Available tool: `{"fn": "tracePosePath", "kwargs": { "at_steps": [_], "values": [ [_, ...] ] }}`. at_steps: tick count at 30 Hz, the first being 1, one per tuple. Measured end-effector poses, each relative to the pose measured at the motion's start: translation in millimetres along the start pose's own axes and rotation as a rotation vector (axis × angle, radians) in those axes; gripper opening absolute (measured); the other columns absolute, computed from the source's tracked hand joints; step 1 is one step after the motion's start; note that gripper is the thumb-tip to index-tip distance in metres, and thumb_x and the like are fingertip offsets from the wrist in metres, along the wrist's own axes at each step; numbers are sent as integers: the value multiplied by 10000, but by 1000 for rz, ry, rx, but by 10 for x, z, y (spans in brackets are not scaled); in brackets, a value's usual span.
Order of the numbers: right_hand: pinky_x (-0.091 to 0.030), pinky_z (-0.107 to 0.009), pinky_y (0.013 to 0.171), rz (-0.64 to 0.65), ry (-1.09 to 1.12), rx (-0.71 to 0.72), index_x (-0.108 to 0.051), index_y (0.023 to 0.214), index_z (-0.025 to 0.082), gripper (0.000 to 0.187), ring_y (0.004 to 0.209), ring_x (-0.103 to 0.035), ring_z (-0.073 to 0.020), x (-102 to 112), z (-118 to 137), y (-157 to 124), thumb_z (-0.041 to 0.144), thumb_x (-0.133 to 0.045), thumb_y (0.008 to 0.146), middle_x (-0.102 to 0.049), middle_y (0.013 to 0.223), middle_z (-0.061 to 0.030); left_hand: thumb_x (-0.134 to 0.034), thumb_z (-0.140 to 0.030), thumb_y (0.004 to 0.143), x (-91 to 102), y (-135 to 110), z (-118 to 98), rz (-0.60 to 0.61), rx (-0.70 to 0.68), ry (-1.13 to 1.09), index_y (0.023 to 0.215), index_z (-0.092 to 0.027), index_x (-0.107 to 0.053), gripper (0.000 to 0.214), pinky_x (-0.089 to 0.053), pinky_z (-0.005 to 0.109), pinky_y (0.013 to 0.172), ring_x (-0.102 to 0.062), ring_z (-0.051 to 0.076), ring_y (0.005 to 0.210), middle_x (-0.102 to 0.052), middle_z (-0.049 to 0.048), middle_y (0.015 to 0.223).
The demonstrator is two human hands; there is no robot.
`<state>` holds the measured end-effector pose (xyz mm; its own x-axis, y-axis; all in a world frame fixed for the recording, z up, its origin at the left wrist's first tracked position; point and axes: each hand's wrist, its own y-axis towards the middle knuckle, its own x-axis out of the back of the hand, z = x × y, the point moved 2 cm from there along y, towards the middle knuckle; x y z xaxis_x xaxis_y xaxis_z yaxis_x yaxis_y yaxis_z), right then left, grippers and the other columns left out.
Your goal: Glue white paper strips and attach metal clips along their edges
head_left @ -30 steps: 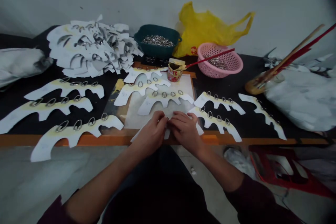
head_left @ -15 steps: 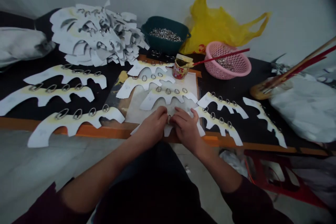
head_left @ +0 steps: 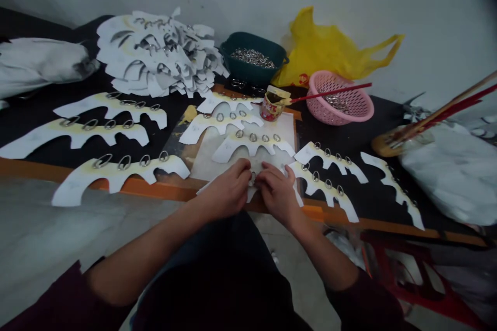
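Observation:
My left hand (head_left: 227, 191) and my right hand (head_left: 277, 191) meet at the near edge of the table, fingers pinched together over a white curved cut-out piece (head_left: 297, 192) that is mostly hidden under them. A small metal ring (head_left: 252, 177) shows between the fingertips of both hands. Just beyond the hands, white cut-outs with metal rings (head_left: 252, 145) lie on a pale work sheet (head_left: 285, 126). A small tin of glue (head_left: 271, 106) with a red-handled brush (head_left: 330, 92) resting on it stands behind them.
More ringed cut-outs (head_left: 120, 170) lie in rows left and right. A heap of white cut-outs (head_left: 159, 57) sits at the back left. A dark green tub of rings (head_left: 254, 59), a yellow bag (head_left: 330, 49) and a pink basket (head_left: 341, 98) stand at the back. White bags lie at both sides.
Both hands have stayed pinched on the same piece. The view has shifted a little, so the table contents sit further right and lower in the picture.

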<state>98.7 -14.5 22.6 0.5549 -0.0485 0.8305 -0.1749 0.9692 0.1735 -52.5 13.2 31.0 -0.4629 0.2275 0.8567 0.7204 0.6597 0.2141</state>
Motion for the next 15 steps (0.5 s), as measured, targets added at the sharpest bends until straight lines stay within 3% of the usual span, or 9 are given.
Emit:
{"fn": "tracePosePath", "kwargs": {
  "at_steps": [15],
  "values": [
    [-69, -501, 1050, 5, -46, 8, -593, 805, 223, 151, 1193, -508, -225, 15, 7, -6, 146, -469, 846, -689, 953, -23, -387, -66, 831, -97, 31, 89, 4, 75, -66, 851, -138, -547, 176, -468, 292, 834, -510, 151, 864, -487, 81, 993]
  ]
}}
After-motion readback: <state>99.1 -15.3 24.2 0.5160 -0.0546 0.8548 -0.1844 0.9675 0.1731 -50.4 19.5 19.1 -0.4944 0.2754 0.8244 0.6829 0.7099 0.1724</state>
